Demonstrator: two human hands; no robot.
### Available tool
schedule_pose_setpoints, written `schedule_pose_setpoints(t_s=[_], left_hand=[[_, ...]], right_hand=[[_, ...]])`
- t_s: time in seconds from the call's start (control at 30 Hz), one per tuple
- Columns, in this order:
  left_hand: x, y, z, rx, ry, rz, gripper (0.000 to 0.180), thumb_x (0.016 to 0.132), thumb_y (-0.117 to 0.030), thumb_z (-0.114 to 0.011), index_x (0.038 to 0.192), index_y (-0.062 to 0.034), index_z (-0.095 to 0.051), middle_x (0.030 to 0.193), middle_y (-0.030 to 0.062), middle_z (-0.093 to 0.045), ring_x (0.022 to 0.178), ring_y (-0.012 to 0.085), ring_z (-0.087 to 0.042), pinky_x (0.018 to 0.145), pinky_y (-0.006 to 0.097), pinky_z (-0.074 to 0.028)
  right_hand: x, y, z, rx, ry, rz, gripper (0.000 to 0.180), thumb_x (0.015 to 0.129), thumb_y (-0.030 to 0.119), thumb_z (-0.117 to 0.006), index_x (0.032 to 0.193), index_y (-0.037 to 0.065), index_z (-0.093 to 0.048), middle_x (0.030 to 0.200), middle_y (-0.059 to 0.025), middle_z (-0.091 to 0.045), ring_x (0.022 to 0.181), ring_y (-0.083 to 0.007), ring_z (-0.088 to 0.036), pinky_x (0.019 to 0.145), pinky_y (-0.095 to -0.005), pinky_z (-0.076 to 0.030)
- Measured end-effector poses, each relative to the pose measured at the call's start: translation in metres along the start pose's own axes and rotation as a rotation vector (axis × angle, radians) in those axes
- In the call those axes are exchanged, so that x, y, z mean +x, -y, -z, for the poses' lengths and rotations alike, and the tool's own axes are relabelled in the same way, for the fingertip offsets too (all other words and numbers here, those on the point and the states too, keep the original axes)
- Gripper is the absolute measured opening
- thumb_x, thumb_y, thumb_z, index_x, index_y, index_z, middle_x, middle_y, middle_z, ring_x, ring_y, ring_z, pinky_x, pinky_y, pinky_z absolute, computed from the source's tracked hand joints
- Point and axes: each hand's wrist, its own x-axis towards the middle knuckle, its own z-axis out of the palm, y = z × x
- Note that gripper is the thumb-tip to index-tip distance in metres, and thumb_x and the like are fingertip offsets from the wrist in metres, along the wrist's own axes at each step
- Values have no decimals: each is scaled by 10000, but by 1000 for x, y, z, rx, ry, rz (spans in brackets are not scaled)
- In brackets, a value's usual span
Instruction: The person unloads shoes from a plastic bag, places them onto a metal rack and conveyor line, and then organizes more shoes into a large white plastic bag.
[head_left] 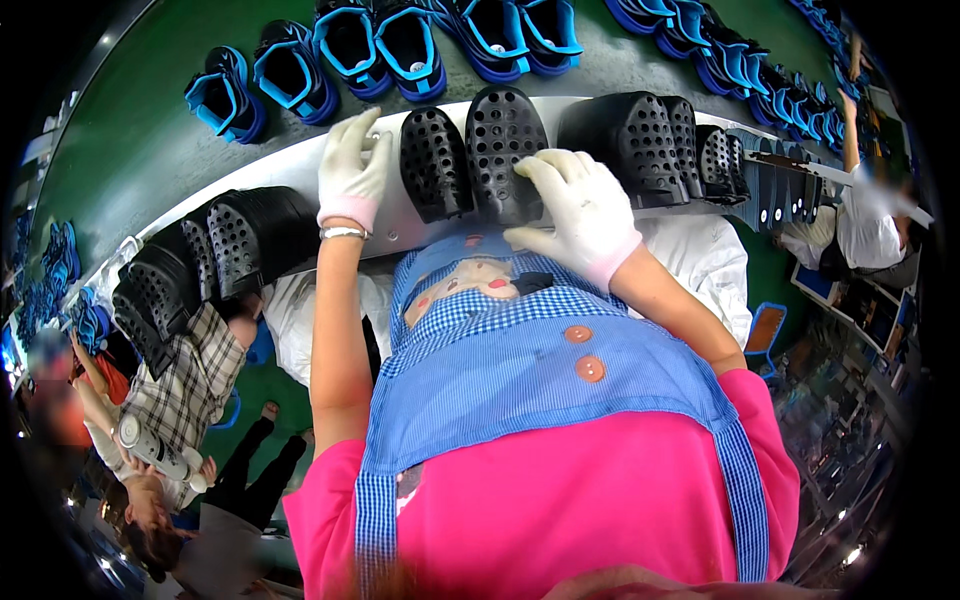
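Two black perforated insoles stand side by side in front of me, a narrower-looking left insole and a right insole. Gloved in white, my left hand is just left of the pair, fingers apart and nothing in them. My right hand, in a white glove too, rests its fingertips against the right edge of the right insole. Its thumb is spread away, near the lower end of that insole. The white ledge under the insoles shows between my hands.
Thick stacks of black insoles line the ledge on the left, with more insoles on the right. Beyond, black-and-blue shoes stand in rows on a green surface. People are at both sides; one holds a pale bottle.
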Motion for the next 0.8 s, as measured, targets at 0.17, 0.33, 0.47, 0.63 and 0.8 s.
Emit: schedule_pose_setpoints(t_s=[0.17,0.33,0.47,0.63,0.8], left_hand=[[-24,-24,2,-32,50,80,301,880,-175,-610,1163,-76,-640,1099,132,-622,889,210,-654,790,298,-524],[-35,-40,4,-117,86,88,298,877,-176,-612,1156,-76,-646,1084,128,-634,882,199,-653,795,286,-518],[-36,-54,12,-331,80,143,309,905,-191,-614,1177,-47,-632,1105,91,-637,910,162,-644,798,289,-516],[-38,-97,29,-1582,477,211,684,894,-419,-636,1394,-22,-392,1255,118,-549,1096,229,-573,879,368,-505],[-10,-79,32,-1674,567,312,605,918,-352,-593,1393,-30,-402,1212,113,-575,1098,209,-563,965,385,-449]], right_hand=[[6,-10,0,7,28,109,546,657,381,-769,1056,63,-574,980,-112,-581,942,-297,-578,805,-398,-462],[8,-11,10,46,31,125,507,653,366,-761,1006,53,-573,928,-119,-582,896,-305,-587,785,-401,-471],[5,0,40,173,-38,165,496,631,307,-783,991,47,-563,929,-118,-580,892,-300,-596,781,-386,-489],[33,20,61,374,-91,258,498,668,196,-769,1094,46,-560,1061,-139,-580,921,-298,-617,769,-355,-520],[72,22,50,452,0,218,528,757,254,-709,1206,36,-536,1142,-186,-566,965,-327,-610,839,-376,-503]])
